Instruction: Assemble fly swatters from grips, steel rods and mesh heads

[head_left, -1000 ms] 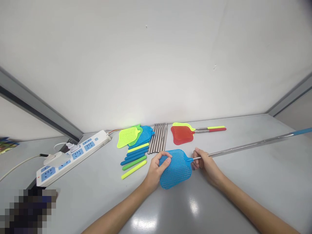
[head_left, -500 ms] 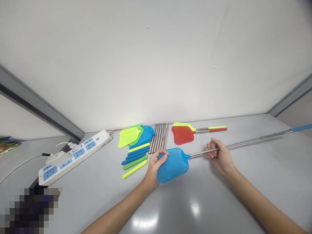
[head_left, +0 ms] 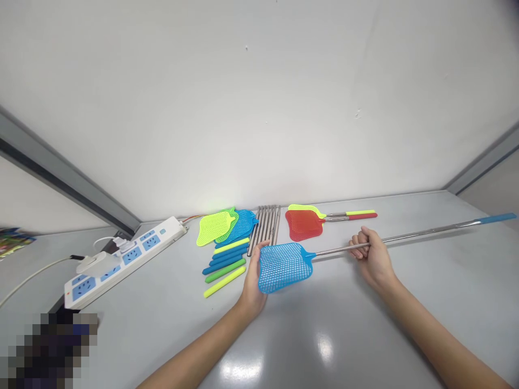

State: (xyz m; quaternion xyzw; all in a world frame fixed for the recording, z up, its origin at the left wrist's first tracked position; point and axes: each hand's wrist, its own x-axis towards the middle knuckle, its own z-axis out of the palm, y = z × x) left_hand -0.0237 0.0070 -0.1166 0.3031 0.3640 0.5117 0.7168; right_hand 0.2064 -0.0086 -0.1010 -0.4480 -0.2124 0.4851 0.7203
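Note:
A blue fly swatter [head_left: 285, 268] with an extended telescopic metal shaft slants across the front, its blue handle [head_left: 498, 218] far out to the right. My right hand [head_left: 375, 259] is closed around the middle of the shaft. At the mesh head's left edge is my left hand [head_left: 252, 283], its fingers stretched out and partly hidden behind the mesh; no thumb lies over it. Just beyond the left hand, several metal rods [head_left: 265, 224] lie side by side, near loose yellow, blue and green handle tubes [head_left: 225, 282].
Loose mesh swatter heads [head_left: 214, 228] in yellow, green and blue are piled by the wall. Right of the rods lie a red fly swatter [head_left: 304, 226] and a yellow one [head_left: 360, 212]. A white power strip [head_left: 130, 262] with plugs and cables stands on the left.
My left thumb has come off the top of the mesh, and the left fingers have straightened. My right hand has shifted slightly right along the shaft. The swatter's handle end has dipped.

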